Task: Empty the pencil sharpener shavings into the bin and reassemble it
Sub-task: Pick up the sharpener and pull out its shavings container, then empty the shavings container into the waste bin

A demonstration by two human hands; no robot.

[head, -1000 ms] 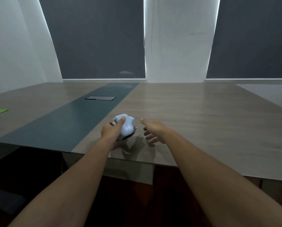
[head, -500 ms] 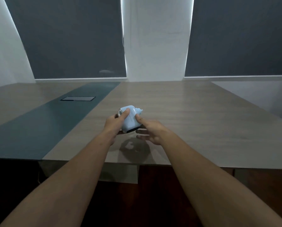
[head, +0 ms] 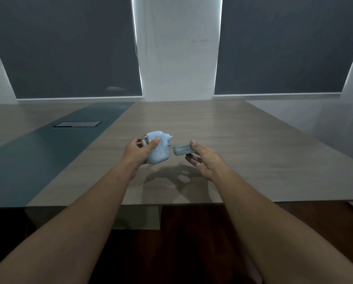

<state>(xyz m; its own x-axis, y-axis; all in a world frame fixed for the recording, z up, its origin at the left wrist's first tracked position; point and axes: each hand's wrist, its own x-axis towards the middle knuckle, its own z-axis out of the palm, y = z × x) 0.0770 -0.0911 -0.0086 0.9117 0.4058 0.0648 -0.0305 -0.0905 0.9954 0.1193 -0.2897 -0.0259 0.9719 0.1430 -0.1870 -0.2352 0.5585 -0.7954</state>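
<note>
My left hand [head: 139, 153] grips the blue sharpener [head: 158, 149] above the table [head: 253, 144]. My right hand [head: 207, 160] pinches its grey drawer [head: 182, 149], just clear of the sharpener's side.

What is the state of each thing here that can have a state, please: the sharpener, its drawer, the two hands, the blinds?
Light blue plastic pencil sharpener body: held above the table, drawer out.
Grey translucent shavings drawer: pulled out, apart from the body; contents cannot be told.
Left hand: closed around the body.
Right hand: holding the drawer.
Dark grey window blinds: lowered.
</note>
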